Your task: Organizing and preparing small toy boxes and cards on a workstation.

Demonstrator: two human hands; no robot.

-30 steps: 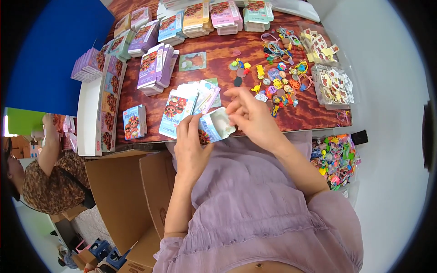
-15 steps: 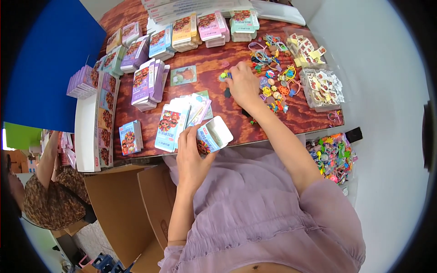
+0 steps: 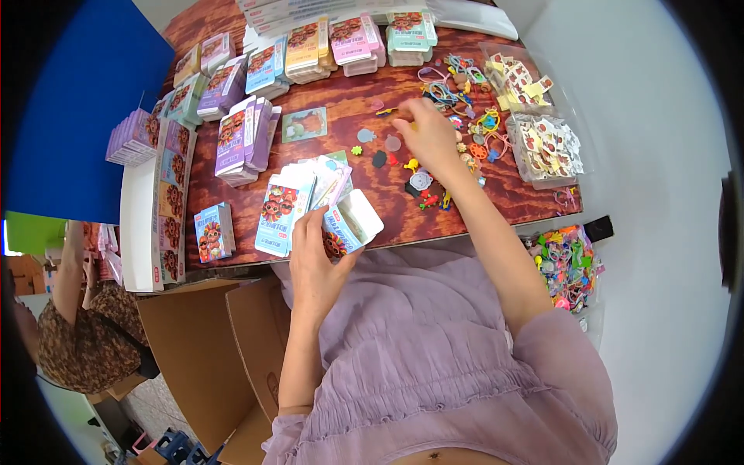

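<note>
Near the table's front edge, my left hand (image 3: 316,252) is closed round a small blue card box (image 3: 338,236), whose white end flap (image 3: 366,213) stands open. My right hand (image 3: 431,138) is over the small trinkets, fingers bent, with thumb and forefinger apart. A thin yellow-and-dark piece (image 3: 386,111) lies by its fingertips; I cannot tell if they touch. Left of that hand are a green flower-shaped trinket (image 3: 356,150), a pale blue piece (image 3: 366,135) and a black piece (image 3: 379,159). Blue printed packs (image 3: 277,217) and pale cards (image 3: 329,177) lie beside the box.
Stacks of coloured boxes (image 3: 311,48) line the back and left. Clear trays of stickers (image 3: 548,147) stand right of colourful hair ties (image 3: 487,122). A white display carton (image 3: 139,225) sits at the left edge. Below right is a bag of trinkets (image 3: 570,267). Another person (image 3: 81,333) works at far left.
My right hand has shifted slightly right, and small trinkets that were under or behind it now show spread on the table. My left hand still holds the blue box. The view has moved slightly.
</note>
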